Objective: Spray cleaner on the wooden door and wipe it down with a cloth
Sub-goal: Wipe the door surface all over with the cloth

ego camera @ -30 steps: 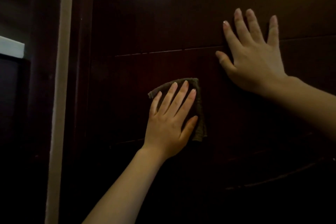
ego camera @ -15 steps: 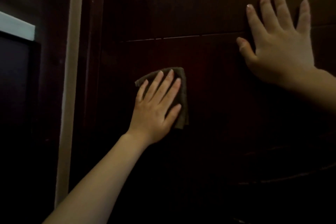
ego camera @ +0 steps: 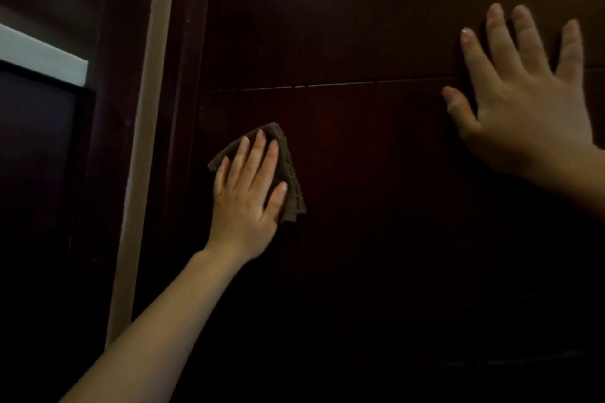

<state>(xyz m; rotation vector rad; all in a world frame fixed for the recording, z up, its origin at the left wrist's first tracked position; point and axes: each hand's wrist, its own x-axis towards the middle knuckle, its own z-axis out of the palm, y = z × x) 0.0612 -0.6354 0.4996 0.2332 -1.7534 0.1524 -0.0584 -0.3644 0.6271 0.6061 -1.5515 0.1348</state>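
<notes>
Pale trim (ego camera: 144,154) runs upright at far left, beside the dark wooden door (ego camera: 360,173). Left hand (ego camera: 245,203) presses a folded brown cloth (ego camera: 291,183) flat against it, fingers apart. Right hand (ego camera: 523,114) lies splayed and empty on the door near a horizontal groove (ego camera: 343,83).

You have one view only, from the camera on your head, so nothing is shared with a second view. It faces the dark wooden door (ego camera: 360,173) almost square on from close range, with the pale door frame (ego camera: 144,141) running slanted down the left side.
</notes>
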